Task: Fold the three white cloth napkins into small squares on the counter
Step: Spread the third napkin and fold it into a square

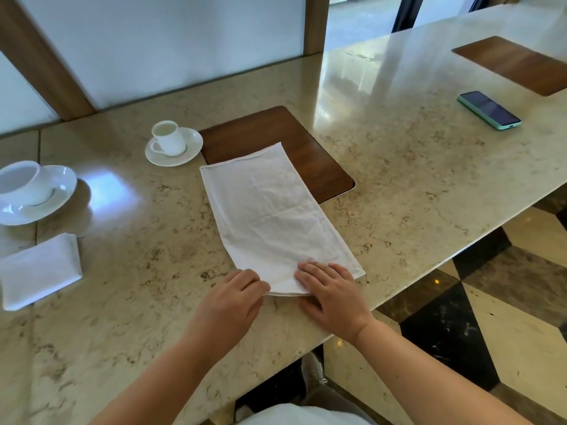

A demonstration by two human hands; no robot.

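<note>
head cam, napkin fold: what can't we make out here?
- Third napkin: none in the head view; only the long napkin and a folded one show.
- Left hand grip: fingertips curl at the napkin's near edge; pinch or press unclear.
- Large cup: cut by the left edge.
- Phone screen: dark, unreadable.

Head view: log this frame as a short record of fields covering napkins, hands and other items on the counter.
napkin in work: long napkin folded to a strip, far end lying over the wooden inset
left hand: pinching the near edge
right hand: flat on the near end
finished: folded napkin at far left
third napkin: not visible
other items: two cups on saucers, phone
</note>
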